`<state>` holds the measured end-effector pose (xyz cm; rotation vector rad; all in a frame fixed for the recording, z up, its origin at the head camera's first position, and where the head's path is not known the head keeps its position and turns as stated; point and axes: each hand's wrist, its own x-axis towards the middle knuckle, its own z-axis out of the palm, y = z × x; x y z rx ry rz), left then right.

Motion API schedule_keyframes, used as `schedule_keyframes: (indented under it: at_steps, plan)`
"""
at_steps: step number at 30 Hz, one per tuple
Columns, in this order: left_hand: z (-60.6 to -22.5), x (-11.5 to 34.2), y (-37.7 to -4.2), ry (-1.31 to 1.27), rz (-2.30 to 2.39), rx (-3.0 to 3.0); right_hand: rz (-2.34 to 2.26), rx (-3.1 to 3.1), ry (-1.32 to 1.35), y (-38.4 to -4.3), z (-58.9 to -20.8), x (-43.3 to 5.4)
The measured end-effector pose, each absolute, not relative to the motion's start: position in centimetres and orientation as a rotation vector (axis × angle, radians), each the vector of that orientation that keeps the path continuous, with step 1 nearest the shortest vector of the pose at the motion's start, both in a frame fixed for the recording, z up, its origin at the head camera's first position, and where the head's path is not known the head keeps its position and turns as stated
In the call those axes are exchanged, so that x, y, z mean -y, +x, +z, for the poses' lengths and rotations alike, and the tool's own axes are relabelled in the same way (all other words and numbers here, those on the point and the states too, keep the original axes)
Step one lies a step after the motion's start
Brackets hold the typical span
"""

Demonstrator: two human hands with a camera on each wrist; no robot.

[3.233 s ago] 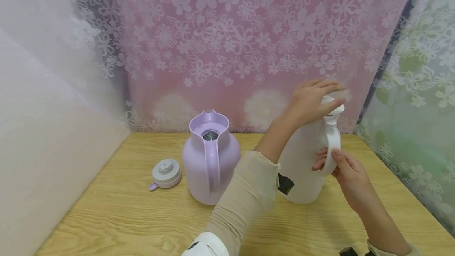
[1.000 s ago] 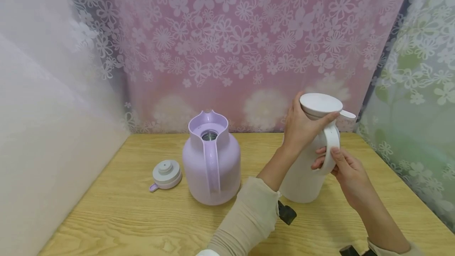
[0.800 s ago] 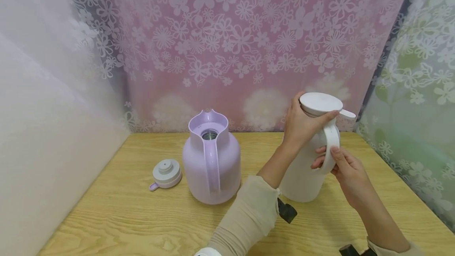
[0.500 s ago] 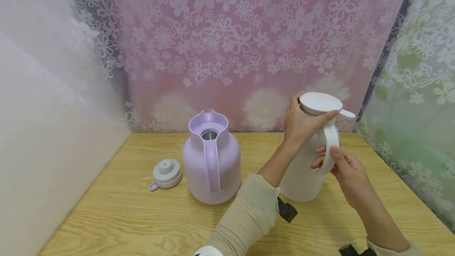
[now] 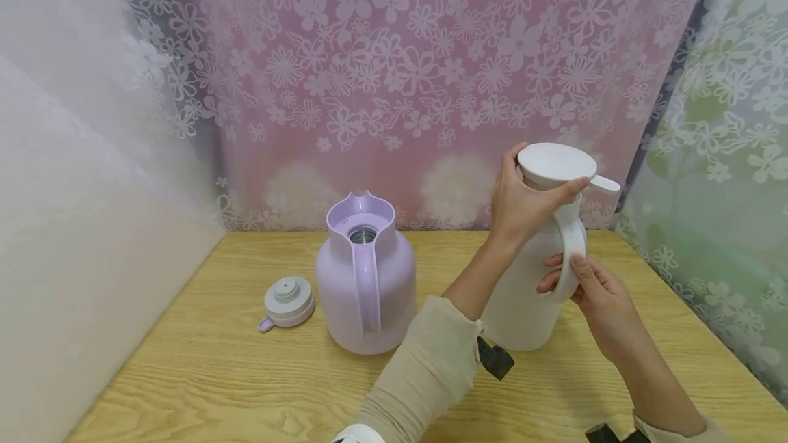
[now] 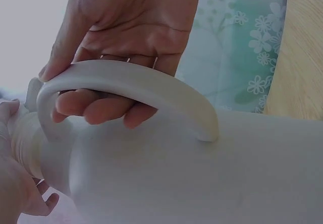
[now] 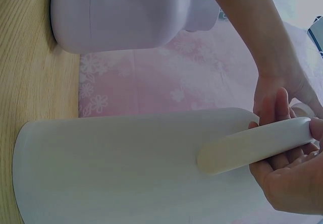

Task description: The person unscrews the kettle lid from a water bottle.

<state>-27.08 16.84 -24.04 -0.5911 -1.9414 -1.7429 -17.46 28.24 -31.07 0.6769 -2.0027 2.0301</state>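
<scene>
A white vacuum jug [image 5: 523,306] stands upright on the right side of the table. My left hand [image 5: 523,207] holds its round white lid [image 5: 557,161] by the edge, thumb in front and fingers behind. The lid sits high over the jug's mouth, its tab pointing right, and a ribbed part [image 6: 26,143] shows beneath it in the left wrist view. With curled fingers and thumb, my right hand [image 5: 600,299] grips the jug's handle [image 5: 574,251]. The jug's mouth is hidden behind my left hand.
To the left stands a lilac vacuum jug [image 5: 335,286], its mouth uncovered and handle facing me. Beside it a grey and lilac lid [image 5: 289,299] lies upside down on the wooden table [image 5: 203,361]. A pink floral curtain [image 5: 369,87] hangs behind the table.
My left hand has gone from lying over the lid to holding its edge, and the lid's tab has turned right. Lately the lid has risen a little. My right hand stays on the handle.
</scene>
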Motion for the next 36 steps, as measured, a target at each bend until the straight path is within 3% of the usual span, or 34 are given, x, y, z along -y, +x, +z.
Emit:
schedule_keyframes:
  at_steps: [36]
  plan:
    - [-26.6,-11.0,-22.4,-0.812,-2.219,1.641,2.023,1.975,0.699,-17.4,-31.2,-28.2]
